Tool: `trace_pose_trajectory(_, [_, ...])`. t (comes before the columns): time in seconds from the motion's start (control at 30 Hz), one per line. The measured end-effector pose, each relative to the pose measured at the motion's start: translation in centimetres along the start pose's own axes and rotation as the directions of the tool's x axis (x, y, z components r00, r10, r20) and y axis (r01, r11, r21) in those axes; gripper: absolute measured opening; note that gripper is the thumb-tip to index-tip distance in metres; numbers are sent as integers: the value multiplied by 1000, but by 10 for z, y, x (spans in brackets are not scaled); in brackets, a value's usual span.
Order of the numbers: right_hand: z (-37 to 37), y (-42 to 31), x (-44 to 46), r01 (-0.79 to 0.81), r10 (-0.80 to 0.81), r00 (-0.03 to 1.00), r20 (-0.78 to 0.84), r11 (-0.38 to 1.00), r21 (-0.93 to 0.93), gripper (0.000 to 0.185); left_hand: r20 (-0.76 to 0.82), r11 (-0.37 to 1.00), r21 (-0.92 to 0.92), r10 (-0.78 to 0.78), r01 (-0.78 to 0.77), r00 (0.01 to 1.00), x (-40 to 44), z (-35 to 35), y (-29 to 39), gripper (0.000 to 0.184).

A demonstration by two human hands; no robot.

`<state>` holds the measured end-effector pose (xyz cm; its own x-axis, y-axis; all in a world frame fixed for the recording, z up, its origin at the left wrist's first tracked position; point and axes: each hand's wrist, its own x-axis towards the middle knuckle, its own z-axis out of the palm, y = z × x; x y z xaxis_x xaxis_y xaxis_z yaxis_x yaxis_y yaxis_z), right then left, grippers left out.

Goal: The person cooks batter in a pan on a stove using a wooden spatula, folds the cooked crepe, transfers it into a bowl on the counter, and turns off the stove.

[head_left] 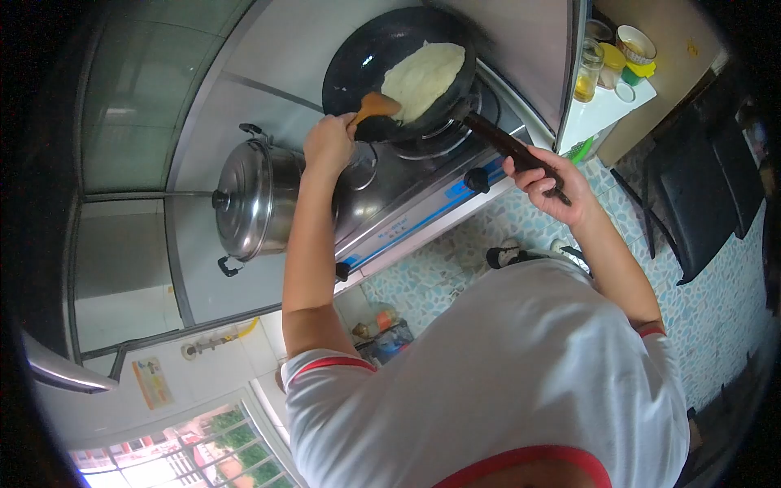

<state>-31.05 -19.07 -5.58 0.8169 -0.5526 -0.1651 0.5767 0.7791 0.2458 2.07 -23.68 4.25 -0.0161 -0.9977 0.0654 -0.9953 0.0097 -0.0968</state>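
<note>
A dark wok [346,85] sits tilted over the stove burner, with a pale flat pancake [423,77] against its inner side. My left hand [329,145] is closed round a wooden spatula [376,105], whose blade reaches into the wok and touches or overlaps the pancake's near edge. The spatula's handle is mostly hidden in my fist. On the right, my right hand [561,185] grips the long dark wok handle [500,142], fingers wrapped beneath it.
A lidded steel pot [252,199] stands left of the wok on the gas stove [394,228]. Jars [589,71] and a bowl [636,44] occupy a white surface at the upper right. A black chair [691,195] stands on the tiled floor.
</note>
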Motion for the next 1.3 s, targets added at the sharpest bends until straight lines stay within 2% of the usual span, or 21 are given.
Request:
trace_pose_trajectory(0.07, [-1,0,0,-5,5,1000,-6,1000,16,35,-14,994,61,90,-89,996,-1,14,-18,26])
trace_pose_trajectory(0.17, [-3,-3,0,-61,58,997,49,996,58,35,41,989,-89,124,-120,991,-9,11,-21,29])
trace_pose_trajectory(0.27, [-3,-3,1,-55,52,998,46,997,53,35,-4,978,-139,157,-156,988,-12,15,-20,28])
trace_pose_trajectory(0.37, [-5,-4,1,-44,43,998,37,999,18,37,-38,982,-153,106,-111,994,-3,23,-16,29])
trace_pose_trajectory(0.57, [0,-1,0,-8,8,1000,1,1000,-19,37,-97,964,-214,142,-160,985,16,31,-13,30])
trace_pose_trajectory(0.67, [1,-1,-1,-10,10,1000,-11,1000,-5,38,-175,881,-133,431,-455,885,0,2,9,29])
trace_pose_trajectory(0.77, [-1,-1,0,4,-4,1000,15,1000,-28,39,-286,905,-128,358,-405,889,-2,3,-1,28])
trace_pose_trajectory(0.87, [0,-1,0,1,0,1000,24,999,-45,39,-233,983,-92,132,-156,964,9,6,-8,28])
trace_pose_trajectory(1.07, [1,0,0,-1,1,1000,15,999,-39,40,-90,967,-53,246,-251,965,23,32,18,32])
trace_pose_trajectory(1.3, [1,-1,0,-12,13,1000,15,999,-31,39,-178,982,86,180,-166,968,44,28,-21,26])
